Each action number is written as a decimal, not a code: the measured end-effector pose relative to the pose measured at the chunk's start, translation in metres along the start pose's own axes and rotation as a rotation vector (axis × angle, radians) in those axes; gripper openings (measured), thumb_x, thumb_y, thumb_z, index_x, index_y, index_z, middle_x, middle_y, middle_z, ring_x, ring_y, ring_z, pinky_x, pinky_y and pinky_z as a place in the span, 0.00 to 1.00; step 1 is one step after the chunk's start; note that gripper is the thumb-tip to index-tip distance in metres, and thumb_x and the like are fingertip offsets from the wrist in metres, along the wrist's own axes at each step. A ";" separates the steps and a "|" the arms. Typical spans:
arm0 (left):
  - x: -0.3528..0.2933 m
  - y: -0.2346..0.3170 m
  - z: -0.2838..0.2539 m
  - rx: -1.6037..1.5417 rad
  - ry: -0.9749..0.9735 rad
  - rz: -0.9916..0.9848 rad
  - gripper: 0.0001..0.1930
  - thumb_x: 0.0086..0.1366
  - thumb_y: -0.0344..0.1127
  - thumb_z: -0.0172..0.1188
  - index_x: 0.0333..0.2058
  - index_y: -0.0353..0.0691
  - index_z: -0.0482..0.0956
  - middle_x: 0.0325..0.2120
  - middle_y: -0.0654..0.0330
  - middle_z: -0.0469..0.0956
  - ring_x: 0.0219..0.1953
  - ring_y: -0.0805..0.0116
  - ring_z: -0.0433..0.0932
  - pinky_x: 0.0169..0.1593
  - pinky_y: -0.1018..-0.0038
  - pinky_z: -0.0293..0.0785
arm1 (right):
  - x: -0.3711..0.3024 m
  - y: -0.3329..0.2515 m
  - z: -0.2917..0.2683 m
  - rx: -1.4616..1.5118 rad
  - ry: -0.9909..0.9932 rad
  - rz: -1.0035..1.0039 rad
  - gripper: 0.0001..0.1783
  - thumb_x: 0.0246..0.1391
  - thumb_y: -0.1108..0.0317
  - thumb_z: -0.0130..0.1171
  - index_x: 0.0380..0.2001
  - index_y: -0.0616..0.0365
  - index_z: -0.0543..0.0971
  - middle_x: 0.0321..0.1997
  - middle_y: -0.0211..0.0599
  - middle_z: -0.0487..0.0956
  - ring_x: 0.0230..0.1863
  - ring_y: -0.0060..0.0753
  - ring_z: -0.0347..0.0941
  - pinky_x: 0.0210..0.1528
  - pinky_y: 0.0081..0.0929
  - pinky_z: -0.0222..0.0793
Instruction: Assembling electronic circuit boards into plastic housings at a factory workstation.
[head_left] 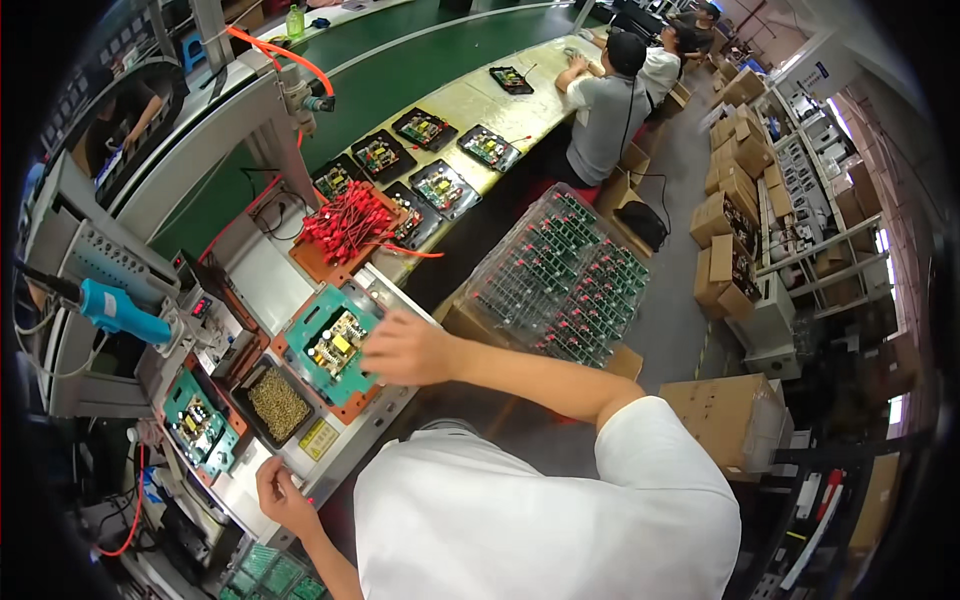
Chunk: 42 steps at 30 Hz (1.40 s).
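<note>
My right hand is at the right edge of a teal fixture on an orange base, its fingers curled together. Whatever those fingers hold, if anything, is hidden. A circuit board with a yellow block on it lies in this fixture. My left hand is low over the table's front edge, fingers loosely bent and apart, with no object visible between them. A small red spot shows beside its wrist. Nearest to that hand are a black tray of small brass-coloured parts and a second teal fixture bearing another board.
A pile of red wired parts lies beyond the fixture. Several black housings with boards line the long bench. A blue electric screwdriver hangs at left. Clear trays of green boards stand at right; co-workers sit farther off.
</note>
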<state>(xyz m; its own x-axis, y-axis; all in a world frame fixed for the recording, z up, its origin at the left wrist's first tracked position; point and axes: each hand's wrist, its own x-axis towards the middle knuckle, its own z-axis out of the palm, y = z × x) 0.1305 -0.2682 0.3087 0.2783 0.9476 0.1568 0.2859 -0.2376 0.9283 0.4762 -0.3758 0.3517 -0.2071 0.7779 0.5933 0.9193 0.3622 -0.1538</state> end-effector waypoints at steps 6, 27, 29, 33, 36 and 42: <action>0.007 0.039 -0.005 -0.030 0.053 0.026 0.09 0.66 0.19 0.51 0.39 0.32 0.80 0.39 0.61 0.78 0.32 0.77 0.73 0.38 0.81 0.70 | 0.114 0.074 0.019 0.406 0.306 0.326 0.21 0.47 0.64 0.68 0.44 0.59 0.77 0.45 0.41 0.77 0.49 0.44 0.72 0.53 0.37 0.68; -0.042 0.031 0.015 -0.033 0.318 -0.150 0.08 0.68 0.23 0.53 0.39 0.32 0.81 0.29 0.63 0.79 0.29 0.77 0.74 0.36 0.81 0.71 | 0.091 0.101 0.090 0.052 -0.542 0.052 0.06 0.45 0.66 0.65 0.27 0.56 0.82 0.31 0.36 0.79 0.41 0.44 0.75 0.44 0.39 0.72; -0.039 0.047 0.013 -0.031 0.295 -0.143 0.08 0.68 0.23 0.53 0.39 0.31 0.81 0.29 0.63 0.79 0.29 0.77 0.74 0.36 0.81 0.71 | 0.097 0.097 0.089 -0.065 -0.702 -0.069 0.06 0.40 0.68 0.65 0.24 0.56 0.82 0.30 0.35 0.78 0.42 0.42 0.74 0.45 0.38 0.70; -0.031 0.067 0.026 -0.050 0.249 -0.171 0.08 0.68 0.24 0.53 0.41 0.31 0.80 0.34 0.61 0.80 0.31 0.77 0.74 0.37 0.81 0.71 | 0.095 0.097 0.041 -0.089 -0.353 -0.159 0.03 0.40 0.69 0.62 0.22 0.53 0.81 0.30 0.33 0.77 0.42 0.37 0.73 0.44 0.37 0.65; -0.025 0.081 0.030 -0.169 0.091 -0.244 0.12 0.68 0.30 0.56 0.48 0.32 0.76 0.42 0.59 0.79 0.38 0.74 0.75 0.42 0.78 0.72 | 0.111 0.077 0.002 -0.112 -0.249 -0.034 0.03 0.42 0.67 0.61 0.22 0.52 0.80 0.30 0.33 0.76 0.41 0.37 0.72 0.43 0.37 0.64; -0.015 0.082 0.067 -0.724 -0.350 -0.369 0.29 0.69 0.36 0.56 0.65 0.37 0.58 0.58 0.54 0.70 0.57 0.59 0.73 0.59 0.64 0.72 | 0.106 0.014 -0.020 0.041 -0.096 0.212 0.07 0.44 0.64 0.61 0.22 0.55 0.79 0.27 0.34 0.77 0.36 0.37 0.73 0.39 0.33 0.69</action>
<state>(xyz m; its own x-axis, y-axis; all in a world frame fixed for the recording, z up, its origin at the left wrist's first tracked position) 0.2110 -0.3165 0.3603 0.5819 0.7890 -0.1971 -0.2048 0.3767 0.9034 0.4737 -0.2988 0.4285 -0.0436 0.8834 0.4665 0.9317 0.2046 -0.3003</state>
